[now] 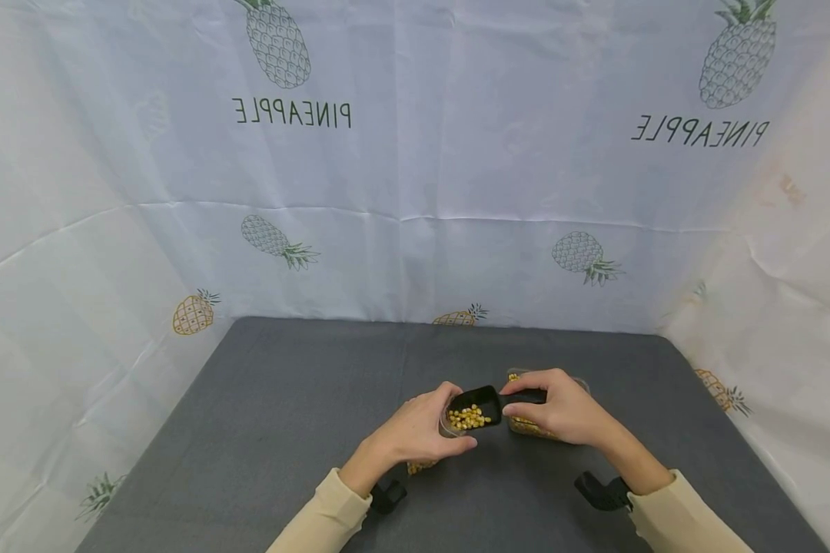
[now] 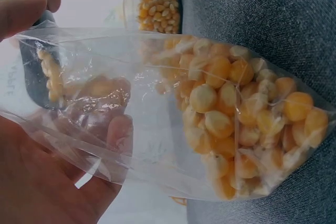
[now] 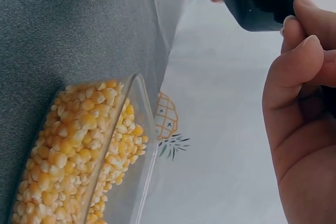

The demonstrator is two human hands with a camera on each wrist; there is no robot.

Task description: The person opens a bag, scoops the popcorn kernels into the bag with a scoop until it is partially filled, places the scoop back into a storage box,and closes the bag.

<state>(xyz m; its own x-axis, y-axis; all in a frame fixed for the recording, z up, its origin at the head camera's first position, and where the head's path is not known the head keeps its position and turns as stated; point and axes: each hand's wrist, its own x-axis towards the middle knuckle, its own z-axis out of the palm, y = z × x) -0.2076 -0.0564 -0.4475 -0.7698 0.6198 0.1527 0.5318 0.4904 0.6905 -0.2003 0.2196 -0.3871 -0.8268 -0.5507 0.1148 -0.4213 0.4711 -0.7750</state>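
My left hand holds a clear plastic bag near its mouth, thumb and fingers spread around the opening. Corn kernels fill the lower part of the bag, which hangs down close to the table. Between finger and thumb, my right hand grips the handle of a black scoop. Several yellow kernels lie in the scoop, whose front end is inside the bag's mouth. In the right wrist view, the scoop's dark underside shows beside the fingertips.
Below and behind my right hand stands a clear plastic container with many corn kernels in it. Dark grey cloth covers the table. White curtains with pineapple prints hang behind and at both sides.
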